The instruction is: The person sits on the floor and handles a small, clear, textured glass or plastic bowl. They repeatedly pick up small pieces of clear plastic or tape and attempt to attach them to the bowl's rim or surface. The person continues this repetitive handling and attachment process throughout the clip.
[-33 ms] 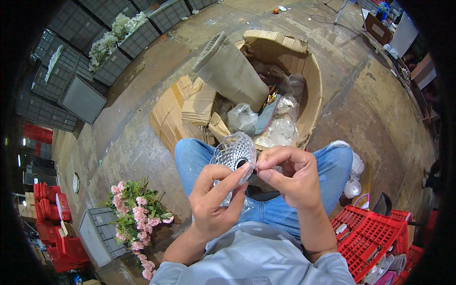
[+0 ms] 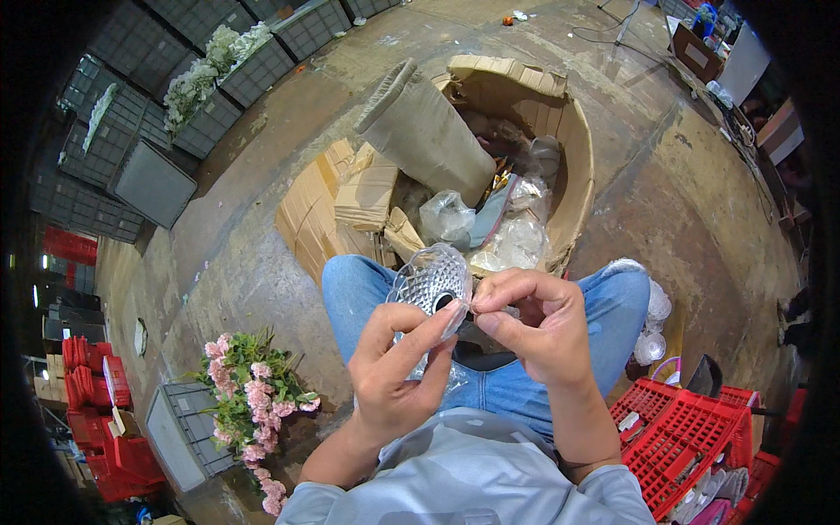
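Observation:
In front of my lap my left hand (image 2: pixel 392 372) holds a clear, scalloped cut-glass dish (image 2: pixel 426 278). It is tilted, and a dark round hole or spot shows near its middle. The thumb lies across the near side of the dish, with the fingers behind and below it. My right hand (image 2: pixel 544 328) is closed in a pinch at the dish's right rim. What sits between that thumb and forefinger is too small to make out. Clear plastic wrap (image 2: pixel 457 378) shows below the dish.
Ahead stands a torn cardboard drum (image 2: pixel 577 166) with plastic bags and a grey tube (image 2: pixel 424 131) leaning out. Pink flowers (image 2: pixel 260 398) lie over a grey crate (image 2: pixel 179 429) at left. Red crates (image 2: pixel 691 429) stand at right, near clear glass pieces (image 2: pixel 652 328).

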A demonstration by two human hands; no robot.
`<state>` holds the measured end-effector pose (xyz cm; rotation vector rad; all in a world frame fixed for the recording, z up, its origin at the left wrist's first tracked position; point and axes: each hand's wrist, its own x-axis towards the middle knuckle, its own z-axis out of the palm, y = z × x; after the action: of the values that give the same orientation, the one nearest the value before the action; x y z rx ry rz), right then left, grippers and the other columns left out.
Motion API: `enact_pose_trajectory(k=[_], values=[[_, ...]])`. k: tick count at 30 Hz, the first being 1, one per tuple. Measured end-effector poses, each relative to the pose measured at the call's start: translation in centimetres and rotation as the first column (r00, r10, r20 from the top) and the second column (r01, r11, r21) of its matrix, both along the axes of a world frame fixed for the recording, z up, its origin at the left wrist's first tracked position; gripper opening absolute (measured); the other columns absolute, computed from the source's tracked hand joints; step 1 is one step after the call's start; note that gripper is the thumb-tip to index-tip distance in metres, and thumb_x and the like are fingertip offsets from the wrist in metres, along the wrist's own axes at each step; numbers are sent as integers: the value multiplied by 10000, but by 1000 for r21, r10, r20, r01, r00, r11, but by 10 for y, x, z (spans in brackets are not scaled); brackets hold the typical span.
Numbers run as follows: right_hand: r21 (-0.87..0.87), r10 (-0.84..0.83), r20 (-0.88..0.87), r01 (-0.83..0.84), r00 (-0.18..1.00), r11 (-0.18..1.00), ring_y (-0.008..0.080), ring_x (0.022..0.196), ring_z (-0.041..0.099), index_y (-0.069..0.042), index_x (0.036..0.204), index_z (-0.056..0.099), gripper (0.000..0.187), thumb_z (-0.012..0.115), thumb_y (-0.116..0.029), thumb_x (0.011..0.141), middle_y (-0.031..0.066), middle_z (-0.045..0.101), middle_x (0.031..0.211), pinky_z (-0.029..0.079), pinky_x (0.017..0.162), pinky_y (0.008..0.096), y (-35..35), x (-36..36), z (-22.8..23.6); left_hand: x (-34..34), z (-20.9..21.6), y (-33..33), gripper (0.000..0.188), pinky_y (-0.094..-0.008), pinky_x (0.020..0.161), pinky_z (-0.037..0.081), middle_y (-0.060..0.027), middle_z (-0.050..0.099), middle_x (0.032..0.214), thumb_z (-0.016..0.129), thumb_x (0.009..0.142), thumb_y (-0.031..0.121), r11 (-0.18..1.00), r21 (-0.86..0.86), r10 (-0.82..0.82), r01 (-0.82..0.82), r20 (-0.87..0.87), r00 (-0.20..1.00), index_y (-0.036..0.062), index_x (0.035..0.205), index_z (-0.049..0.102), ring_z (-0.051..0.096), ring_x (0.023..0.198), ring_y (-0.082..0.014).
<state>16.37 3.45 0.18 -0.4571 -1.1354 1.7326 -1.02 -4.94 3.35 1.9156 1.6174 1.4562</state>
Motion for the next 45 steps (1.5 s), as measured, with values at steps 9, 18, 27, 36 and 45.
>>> enact_pose_trajectory(k=[9,18,27,36,45], values=[[108,-92,74,84,993,991,162,1037,687,36,1014,738,198,752,144,849,124,730,1086,543,919,298,-3,0,9,0,1,3,491,-277,713,488,-82,651,931,772,720,-151,1000,27,-6,7,-11,1000,-9,1190,778,619,833,-179],[185,-183,165,152,969,971,163,979,698,30,1005,726,204,738,163,851,145,715,1072,566,844,272,-9,-1,15,1,2,2,506,-288,709,483,-78,651,924,768,708,-152,999,33,-20,21,-28,999,-8,1193,776,615,827,-188],[326,-285,274,190,919,926,159,949,699,21,997,733,228,738,183,837,140,705,1068,571,804,268,-12,-1,19,0,1,3,544,-316,698,504,-96,632,921,768,710,-156,998,60,-22,26,-69,997,7,1229,767,608,795,-219],[364,-334,303,215,893,906,142,928,694,22,975,736,228,756,184,816,122,709,1041,559,770,252,-14,-5,23,-3,-1,3,547,-335,723,497,-95,643,916,763,696,-153,998,60,-24,28,-60,998,1,1221,768,608,809,-236],[351,-378,373,248,848,903,140,915,694,22,955,732,215,756,181,811,117,713,1031,555,770,254,-17,-8,26,-7,-1,2,571,-346,739,479,-80,641,908,761,677,-157,997,61,-52,56,-66,996,17,1220,773,603,819,-238]])
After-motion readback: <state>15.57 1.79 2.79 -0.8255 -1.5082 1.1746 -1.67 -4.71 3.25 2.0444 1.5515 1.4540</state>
